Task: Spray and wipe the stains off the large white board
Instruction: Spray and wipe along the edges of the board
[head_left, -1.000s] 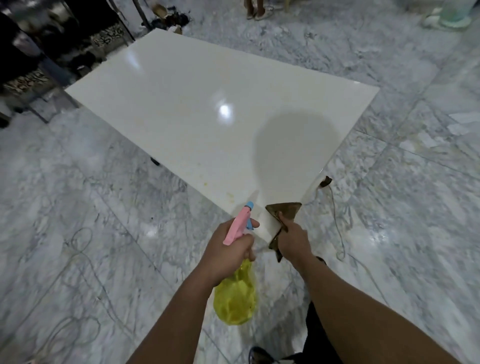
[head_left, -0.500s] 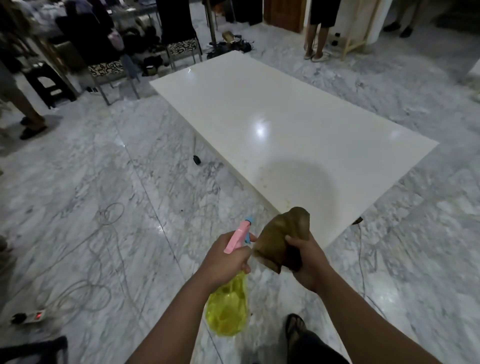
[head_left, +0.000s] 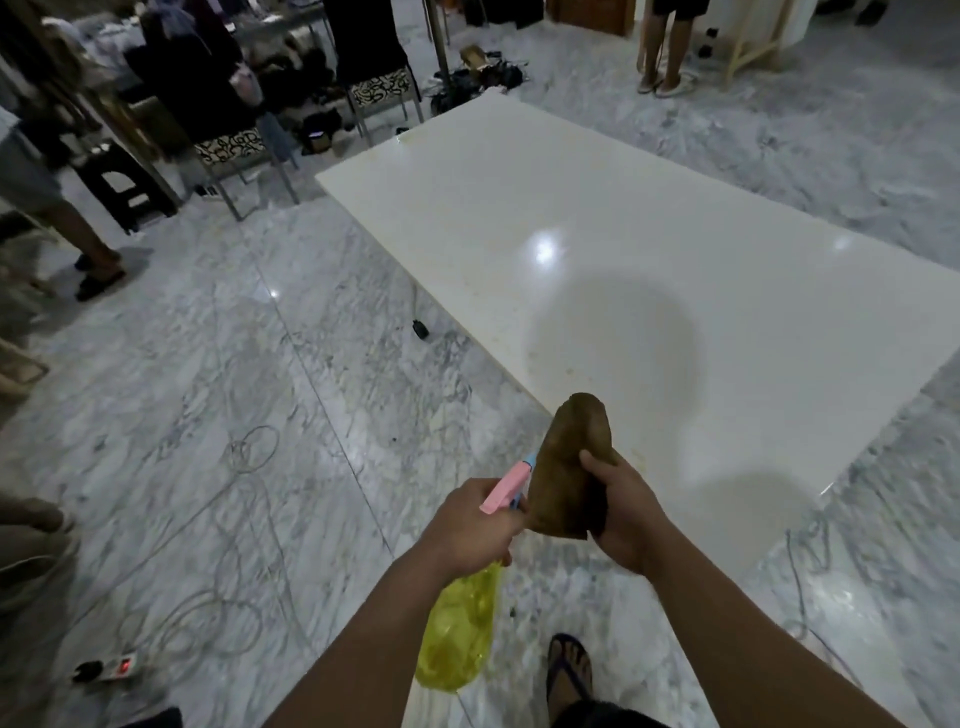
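Note:
The large white board lies flat and low over the marble floor, running from the far middle to the near right. Faint yellowish stains show along its near left edge. My left hand grips the neck of a yellow spray bottle with a pink trigger head, its nozzle pointing up toward the board's near corner. My right hand holds a bunched brown cloth just beside the nozzle, above the board's near corner. The cloth stands up from my fingers and hides part of the board's edge.
White cables loop over the floor at left, ending in a power strip with a red light. Chairs and clutter crowd the back left. People's legs stand at far left and at the back. My sandalled foot is below.
My view has lifted and swung left, so more of the room shows. My right hand raised the cloth off the board's corner and bunched it beside the nozzle. The bottle stayed in my left hand.

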